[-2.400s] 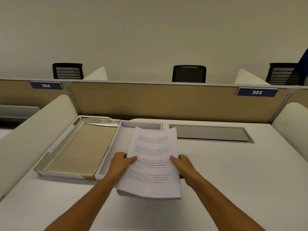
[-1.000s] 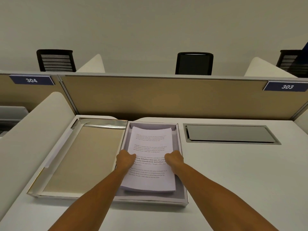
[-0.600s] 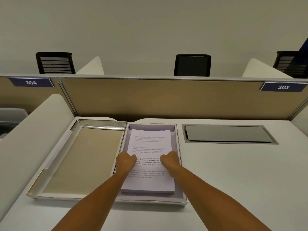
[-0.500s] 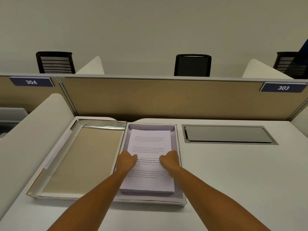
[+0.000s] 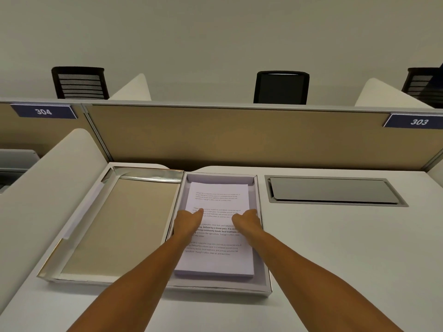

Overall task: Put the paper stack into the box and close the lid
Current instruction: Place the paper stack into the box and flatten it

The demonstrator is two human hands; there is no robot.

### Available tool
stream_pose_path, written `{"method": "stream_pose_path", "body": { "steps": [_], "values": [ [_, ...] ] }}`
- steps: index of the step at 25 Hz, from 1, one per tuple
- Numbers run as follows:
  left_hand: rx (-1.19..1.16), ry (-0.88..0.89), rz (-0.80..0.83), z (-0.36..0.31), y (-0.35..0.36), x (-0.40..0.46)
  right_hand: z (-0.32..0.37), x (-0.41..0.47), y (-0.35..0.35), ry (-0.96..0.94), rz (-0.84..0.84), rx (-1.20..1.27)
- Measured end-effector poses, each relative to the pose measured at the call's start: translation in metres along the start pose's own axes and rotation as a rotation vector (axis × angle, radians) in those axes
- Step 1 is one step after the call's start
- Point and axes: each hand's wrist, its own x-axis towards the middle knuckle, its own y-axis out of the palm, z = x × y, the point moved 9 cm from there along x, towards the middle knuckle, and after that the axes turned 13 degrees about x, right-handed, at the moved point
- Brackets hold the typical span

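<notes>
At the frame's centre, the paper stack (image 5: pixel 217 238) lay flat inside the box (image 5: pixel 263 264). The left hand (image 5: pixel 188 222) and right hand (image 5: pixel 247 221) rested on its side edges, fingers curled; whether they gripped could not be told. The lid (image 5: pixel 119 226) lay open at left.

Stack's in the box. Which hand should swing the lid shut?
Left, probably. The open beige-lined lid lies flat beside the silver-edged white box on that side, adjoining the left hand. The right hand would have to cross the white printed paper stack.
</notes>
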Motion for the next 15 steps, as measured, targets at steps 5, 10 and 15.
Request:
{"method": "stream_pose_path", "body": {
  "steps": [5,10,15],
  "values": [
    [0.191,0.042,0.036,0.001,-0.012,0.004,0.005,0.005,0.0,-0.034,0.013,-0.139],
    [0.557,0.381,-0.112,-0.016,-0.014,-0.019,0.024,0.006,0.008,-0.206,0.065,-0.265],
    [1.08,0.876,-0.095,-0.006,0.007,-0.053,0.077,0.014,0.007,-0.537,0.009,-0.552]
  ]
}}
